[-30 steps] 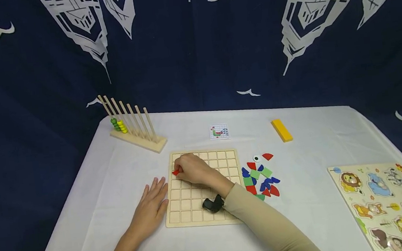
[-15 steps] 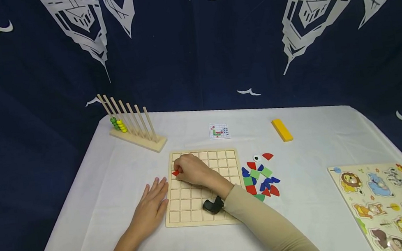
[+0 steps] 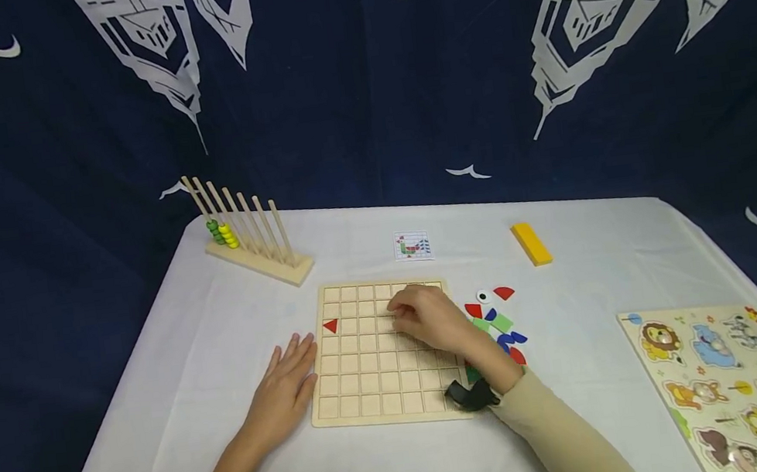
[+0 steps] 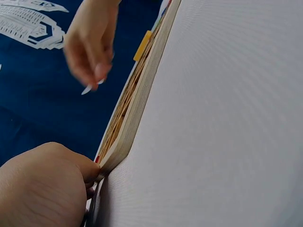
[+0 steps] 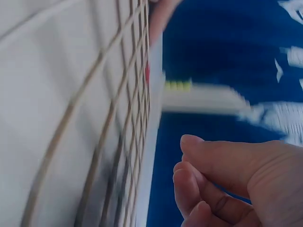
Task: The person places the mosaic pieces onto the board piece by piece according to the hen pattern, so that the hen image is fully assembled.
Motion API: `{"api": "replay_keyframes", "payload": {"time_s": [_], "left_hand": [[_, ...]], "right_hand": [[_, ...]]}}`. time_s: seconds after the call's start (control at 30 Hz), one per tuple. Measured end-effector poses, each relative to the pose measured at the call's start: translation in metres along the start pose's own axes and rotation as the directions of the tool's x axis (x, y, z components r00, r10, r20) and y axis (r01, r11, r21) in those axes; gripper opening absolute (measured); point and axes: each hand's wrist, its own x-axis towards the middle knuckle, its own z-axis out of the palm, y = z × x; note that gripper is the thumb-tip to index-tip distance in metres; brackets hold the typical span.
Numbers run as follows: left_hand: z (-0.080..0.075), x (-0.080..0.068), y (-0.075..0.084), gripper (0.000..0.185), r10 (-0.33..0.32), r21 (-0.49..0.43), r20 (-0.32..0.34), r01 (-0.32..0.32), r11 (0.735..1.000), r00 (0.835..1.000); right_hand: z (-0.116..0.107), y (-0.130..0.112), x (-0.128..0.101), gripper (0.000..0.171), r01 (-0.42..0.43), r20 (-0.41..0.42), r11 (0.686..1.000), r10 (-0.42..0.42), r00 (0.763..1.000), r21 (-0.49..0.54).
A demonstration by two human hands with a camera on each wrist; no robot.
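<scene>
the red triangle is small and flat. it sits in a square near the left edge of the wooden grid board, with bare squares all around it. the left hand lies flat and loose by that edge. the right hand has let go and moved right toward the pile of pieces, fingers curled, holding nothing.
</scene>
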Motion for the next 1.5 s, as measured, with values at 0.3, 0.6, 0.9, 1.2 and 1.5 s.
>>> {"api": "replay_keyframes", "payload": {"time_s": [0.3,0.6,0.9,1.2,1.5], "left_hand": [[-0.003,0.000,-0.002,0.044,0.017,0.002,-0.027,-0.017,1.000,0.999],[0.001,0.000,0.000,0.044,0.004,-0.013,-0.003,-0.004,1.000,1.000],[-0.001,0.001,0.001,0.044,-0.006,-0.008,0.013,0.006,1.000,1.000],[-0.001,0.001,0.001,0.044,0.002,-0.010,0.007,-0.002,1.000,1.000],[0.001,0.000,-0.001,0.044,0.001,-0.010,-0.006,-0.001,1.000,1.000]], "right_hand": [[-0.051,0.064,-0.043,0.019,-0.276,-0.121,0.960,0.269,0.955,-0.042],[-0.054,0.098,-0.052,0.019,-0.457,-0.074,0.888,0.453,0.888,-0.055],[-0.047,0.105,-0.051,0.023,-0.468,-0.067,0.882,0.464,0.883,-0.058],[-0.053,0.093,-0.049,0.023,-0.470,-0.117,0.877,0.459,0.881,-0.096],[-0.032,0.029,-0.012,0.019,-0.235,-0.100,0.971,0.231,0.968,-0.033]]}}
